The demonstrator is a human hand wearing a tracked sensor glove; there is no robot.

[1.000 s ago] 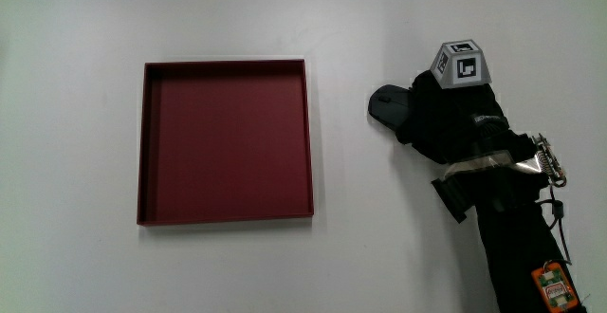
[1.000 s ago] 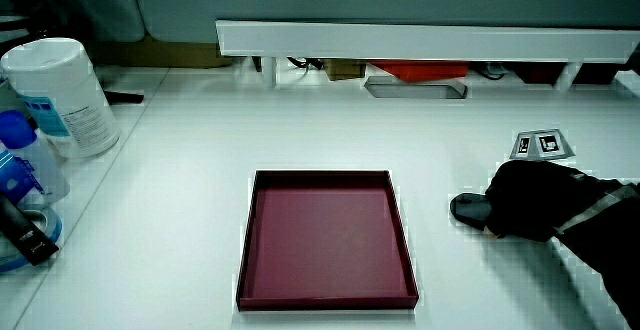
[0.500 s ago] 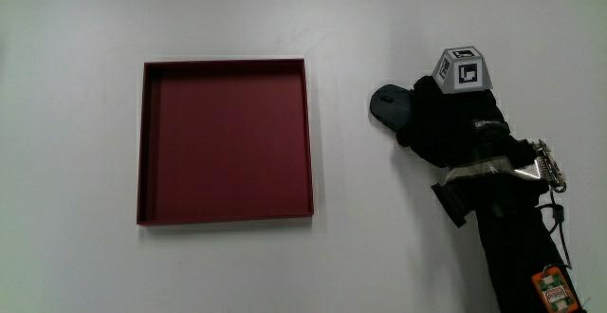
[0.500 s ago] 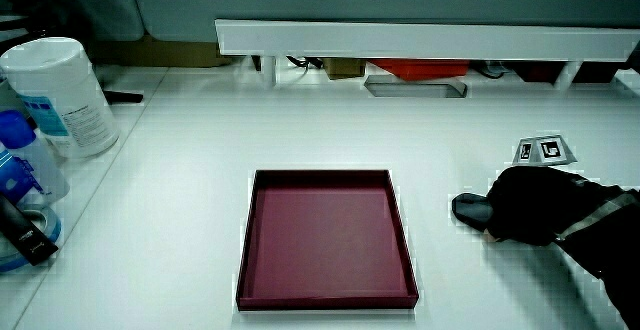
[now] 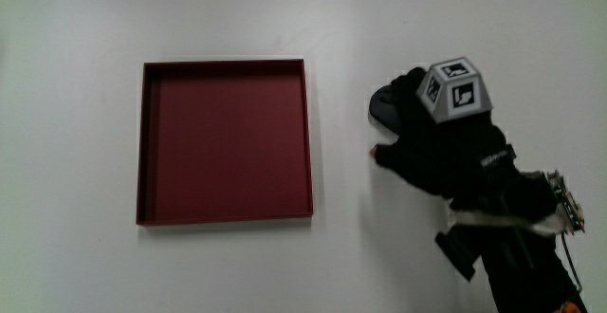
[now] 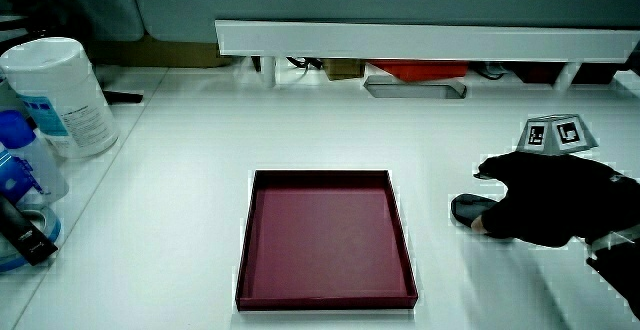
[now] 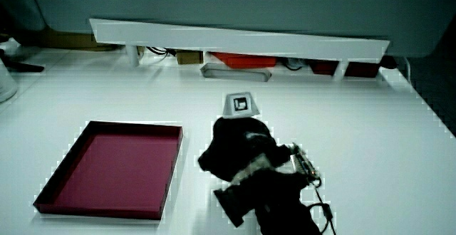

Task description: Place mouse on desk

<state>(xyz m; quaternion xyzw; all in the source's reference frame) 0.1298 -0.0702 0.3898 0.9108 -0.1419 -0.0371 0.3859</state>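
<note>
A dark mouse [image 5: 380,105] lies on the white table beside the red tray [image 5: 308,138], and it also shows in a side view [image 6: 467,209]. The gloved hand [image 5: 432,138] hovers just over the mouse, raised off it, with fingers spread and nothing held. Its patterned cube [image 5: 455,87] is tilted up. In both side views the hand [image 6: 545,205] [image 7: 239,149] stands above the table surface; in one of them it hides the mouse. The forearm runs from the hand toward the person.
The shallow red tray [image 6: 325,300] [image 7: 100,210] holds nothing. A white canister [image 6: 60,95] and a blue bottle [image 6: 20,165] stand at the table's edge. A low white partition [image 6: 420,40] [image 7: 242,41] runs along the table, farther from the person than the tray.
The hand has lifted off the mouse and its fingers have spread, letting go. The mouse stays where it was on the table.
</note>
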